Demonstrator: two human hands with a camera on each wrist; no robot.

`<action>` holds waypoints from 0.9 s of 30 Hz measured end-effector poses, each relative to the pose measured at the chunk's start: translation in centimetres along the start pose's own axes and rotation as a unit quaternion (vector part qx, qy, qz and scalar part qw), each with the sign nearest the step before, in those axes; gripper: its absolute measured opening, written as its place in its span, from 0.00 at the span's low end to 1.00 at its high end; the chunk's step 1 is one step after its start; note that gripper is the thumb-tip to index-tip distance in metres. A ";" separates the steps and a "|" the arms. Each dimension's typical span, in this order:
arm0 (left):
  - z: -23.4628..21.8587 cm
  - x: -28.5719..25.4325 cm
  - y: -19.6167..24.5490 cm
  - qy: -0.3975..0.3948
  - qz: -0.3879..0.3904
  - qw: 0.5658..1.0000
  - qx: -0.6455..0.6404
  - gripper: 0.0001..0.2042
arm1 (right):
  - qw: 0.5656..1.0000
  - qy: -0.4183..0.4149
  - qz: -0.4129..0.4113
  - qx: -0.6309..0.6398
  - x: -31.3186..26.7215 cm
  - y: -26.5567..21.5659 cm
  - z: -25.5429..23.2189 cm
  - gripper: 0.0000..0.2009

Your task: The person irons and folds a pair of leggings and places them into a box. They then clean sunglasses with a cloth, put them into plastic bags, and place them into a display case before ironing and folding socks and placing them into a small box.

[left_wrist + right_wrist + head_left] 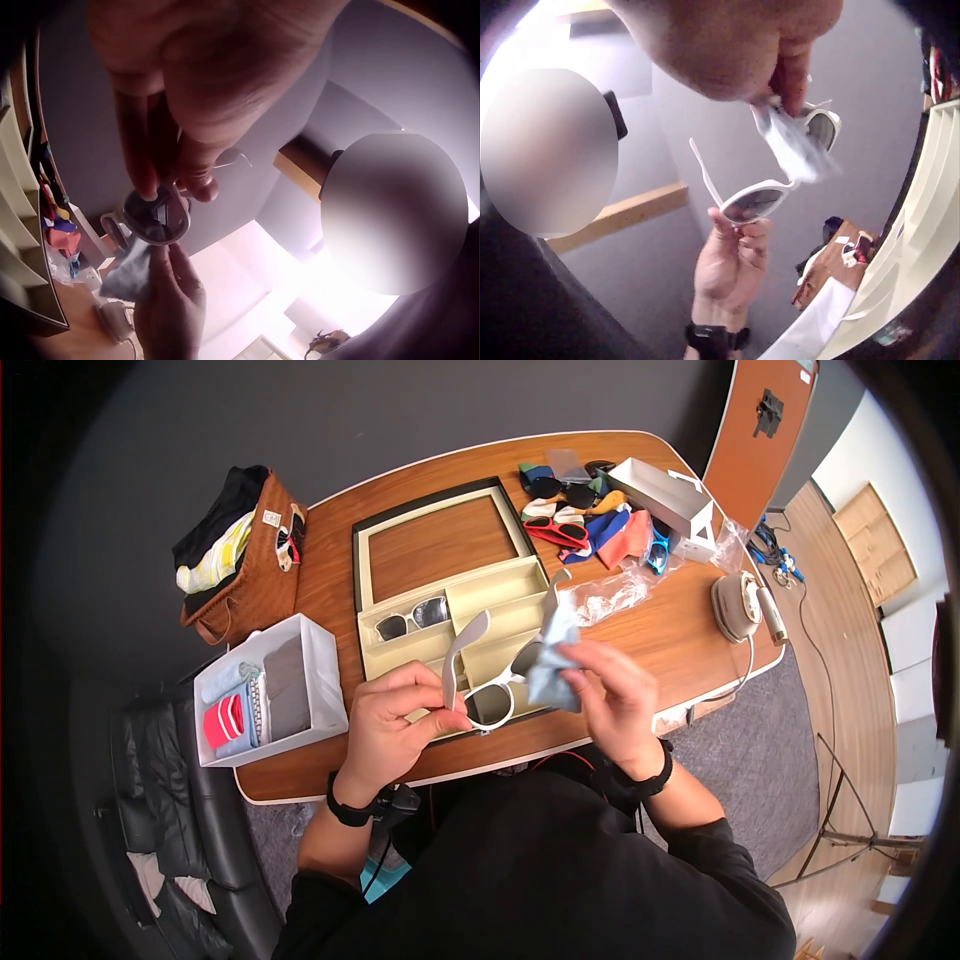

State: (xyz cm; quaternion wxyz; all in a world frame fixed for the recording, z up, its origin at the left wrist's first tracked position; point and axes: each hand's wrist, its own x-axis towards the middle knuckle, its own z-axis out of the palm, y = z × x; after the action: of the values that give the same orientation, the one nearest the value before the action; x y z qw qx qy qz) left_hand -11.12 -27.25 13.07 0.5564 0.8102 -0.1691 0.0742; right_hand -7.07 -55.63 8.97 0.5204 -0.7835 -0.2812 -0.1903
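Note:
White-framed sunglasses [490,705] with dark lenses are held above the front of the compartment box [375,657], arms raised. The left hand [390,725] pinches them by the hinge end at one lens; in the right wrist view this left hand [731,266] grips the frame from below. A light blue cloth [553,672] is pinched in the right hand [622,705] against the other lens, partly covering it. The left wrist view shows the cloth [129,274] hanging beside the sunglasses [156,219]. Another white-framed pair [412,618] lies in a compartment.
At the back right lie several sunglasses and coloured cloths [600,530], a white box [665,495] and clear plastic [610,595]. A beige corded device [737,605] stands at the right. On the left are a white bin [325,700] with folded fabrics and a brown basket [262,575].

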 end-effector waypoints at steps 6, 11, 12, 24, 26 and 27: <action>-0.7 -0.2 0.0 -0.005 0.008 1.000 -0.003 0.06 | 0.968 -0.131 -0.172 -0.130 1.6 0.3 -0.6 0.22; -0.7 -0.2 0.1 -0.003 0.005 1.000 -0.008 0.07 | 0.971 -0.087 -0.133 -0.181 1.0 -0.7 -0.7 0.24; -0.7 -0.2 0.2 -0.002 0.005 1.000 -0.008 0.07 | 0.974 -0.078 -0.124 -0.176 1.2 -1.2 -0.8 0.25; -0.2 0.2 1.5 -0.015 0.018 1.000 0.002 0.06 | 0.953 -0.090 -0.192 -0.215 1.6 -0.4 0.1 0.24; -0.2 0.2 1.4 -0.010 0.019 1.000 0.008 0.06 | 0.948 -0.066 -0.194 -0.242 1.3 -0.5 0.1 0.23; -0.2 0.1 1.4 -0.010 0.018 1.000 0.007 0.06 | 0.948 -0.066 -0.195 -0.242 1.2 -0.5 0.1 0.23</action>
State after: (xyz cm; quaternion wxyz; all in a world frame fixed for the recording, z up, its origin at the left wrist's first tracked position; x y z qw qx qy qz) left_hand -11.49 -27.56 14.35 0.5472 0.8116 -0.1890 0.0777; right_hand -6.46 -55.06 10.02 0.2478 -0.8270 -0.4074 -0.2979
